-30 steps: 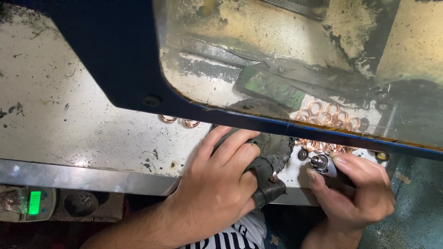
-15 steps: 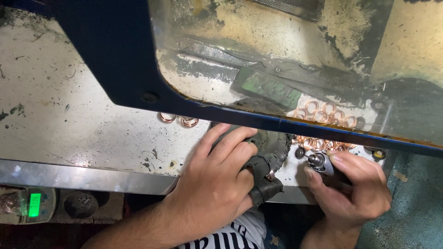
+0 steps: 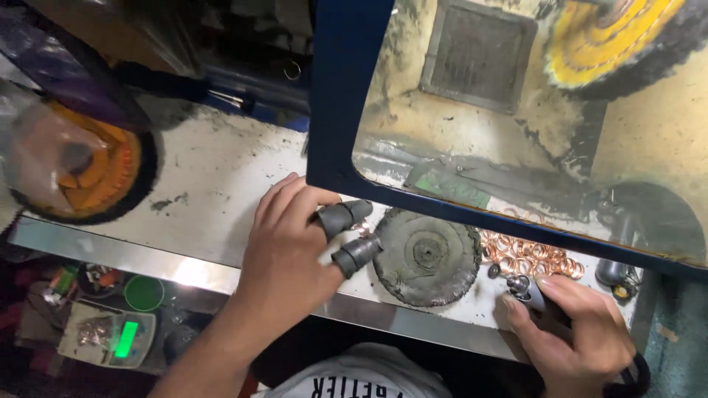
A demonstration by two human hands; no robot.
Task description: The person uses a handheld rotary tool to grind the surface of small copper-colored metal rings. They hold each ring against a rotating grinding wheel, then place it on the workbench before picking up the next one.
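My left hand (image 3: 284,250) rests on the dirty white bench top (image 3: 199,184), with dark rubber guards (image 3: 346,234) on its thumb and index finger. The two guarded tips point at a flat, dark round buffing disc (image 3: 428,256) and stay apart; I see nothing gripped between them. My right hand (image 3: 579,332) is at the bench's front right, its fingers closed on a small grey metal piece (image 3: 520,286). A heap of copper rings (image 3: 532,254) lies just beyond that piece, right of the disc.
A blue-framed, smeared clear shield (image 3: 346,110) hangs over the bench's back right, with a yellow buffing wheel (image 3: 616,37) behind it. An orange and black wheel (image 3: 81,166) sits at the left. Below the bench's steel front edge (image 3: 184,269) is a scale with a green display (image 3: 110,335).
The view has pulled back and swung left. My left hand has slid left off the dark disc, which now lies uncovered. My right hand still grips the metal piece.
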